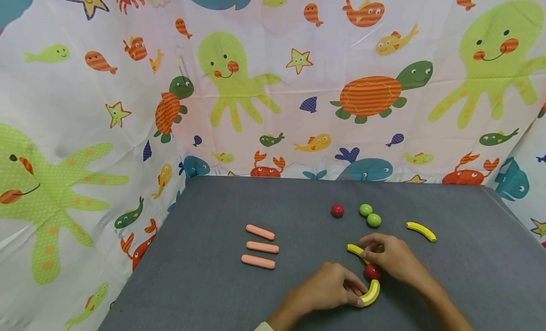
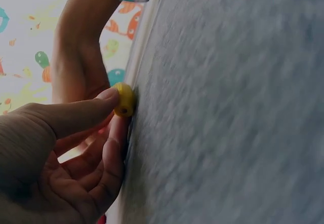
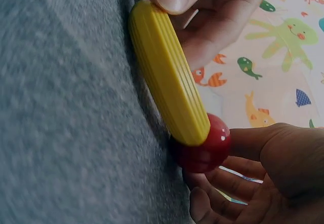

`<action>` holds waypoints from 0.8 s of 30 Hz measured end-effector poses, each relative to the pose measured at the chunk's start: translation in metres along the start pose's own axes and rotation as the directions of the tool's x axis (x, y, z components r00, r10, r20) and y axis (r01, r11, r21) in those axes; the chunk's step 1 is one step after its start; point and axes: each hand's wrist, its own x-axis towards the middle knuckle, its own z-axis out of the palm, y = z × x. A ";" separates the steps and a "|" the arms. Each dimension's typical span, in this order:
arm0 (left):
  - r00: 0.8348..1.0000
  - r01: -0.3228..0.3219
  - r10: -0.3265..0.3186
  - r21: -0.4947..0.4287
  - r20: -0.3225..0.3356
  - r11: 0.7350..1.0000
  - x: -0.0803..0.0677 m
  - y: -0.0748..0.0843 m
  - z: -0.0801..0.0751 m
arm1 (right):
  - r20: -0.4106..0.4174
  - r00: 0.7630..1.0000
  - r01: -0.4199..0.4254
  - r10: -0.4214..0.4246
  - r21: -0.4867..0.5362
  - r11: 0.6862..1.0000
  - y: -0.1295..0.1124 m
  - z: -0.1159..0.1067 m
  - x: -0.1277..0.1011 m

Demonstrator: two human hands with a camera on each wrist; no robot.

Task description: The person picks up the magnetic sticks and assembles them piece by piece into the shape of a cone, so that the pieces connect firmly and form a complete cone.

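Observation:
My left hand (image 1: 328, 289) pinches the outer end of a curved yellow toy banana (image 1: 373, 294) between thumb and fingers. In the right wrist view, this ribbed banana (image 3: 167, 77) meets a glossy red ball (image 3: 215, 150) at its other end. My right hand (image 1: 392, 256) is bent over a second toy banana (image 1: 354, 248), its thumb and fingers at either side. That banana's near end lies by the red ball (image 1: 372, 272), so banana, ball and banana form a line on the grey table. In the left wrist view, the pinched banana's end (image 2: 124, 100) shows under my thumb.
Three pink sausage-shaped pieces (image 1: 261, 247) lie in a stack of rows to the left. Behind my hands are another red ball (image 1: 337, 210) and two green balls (image 1: 374, 220). A third toy banana (image 1: 421, 231) lies right. A sea-animal curtain (image 1: 264, 146) borders the grey table (image 1: 196, 212).

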 end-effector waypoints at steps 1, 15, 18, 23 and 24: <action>1.000 -0.009 0.009 0.010 -0.001 1.000 0.000 0.001 0.002 | 0.002 1.000 0.003 -0.003 0.005 1.000 -0.001 0.001 0.000; 0.997 -0.039 0.045 0.087 -0.067 0.995 0.000 0.009 0.018 | 0.006 0.999 0.039 -0.039 -0.007 0.999 -0.011 0.010 -0.003; 0.997 -0.038 0.044 0.089 -0.068 0.995 -0.001 0.009 0.018 | 0.005 0.999 0.050 -0.050 -0.009 0.999 -0.011 0.011 -0.003; 0.995 -0.053 0.059 0.076 -0.076 0.996 -0.001 0.009 0.018 | 0.000 0.997 0.071 -0.071 -0.018 0.997 -0.009 0.012 -0.002; 0.995 -0.057 0.062 0.068 -0.078 0.996 -0.001 0.008 0.018 | -0.001 0.997 0.073 -0.073 -0.022 0.997 -0.009 0.013 -0.002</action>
